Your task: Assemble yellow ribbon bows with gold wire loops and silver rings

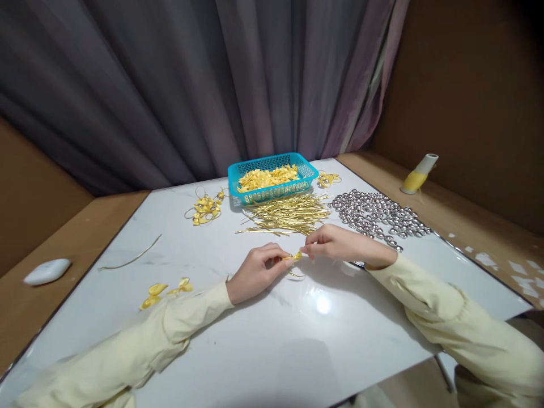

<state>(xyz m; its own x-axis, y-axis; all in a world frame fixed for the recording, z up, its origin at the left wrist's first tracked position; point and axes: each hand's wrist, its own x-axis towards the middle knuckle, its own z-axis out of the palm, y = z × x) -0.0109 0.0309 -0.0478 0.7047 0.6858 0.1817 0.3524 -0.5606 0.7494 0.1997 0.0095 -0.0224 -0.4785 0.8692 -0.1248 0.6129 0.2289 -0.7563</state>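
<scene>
Ribbon (298,256), yellow and small, sits between the two hands over the middle of the white tabletop (255,351), a thin gold wire (297,277) curving just below it. The left hand (257,269) pinches it between thumb and fingers; the right hand (325,245) has its fingertips at the other end, whether clamped I cannot tell. Beyond lie gold strands (289,213), then a blue basket (293,187); silver beads (378,212) spread rightward.

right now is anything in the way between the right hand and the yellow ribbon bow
Nothing visible stands between them: the right hand is at the right edge of the yellow ribbon bow, while the left hand pinches it from the left.
</scene>
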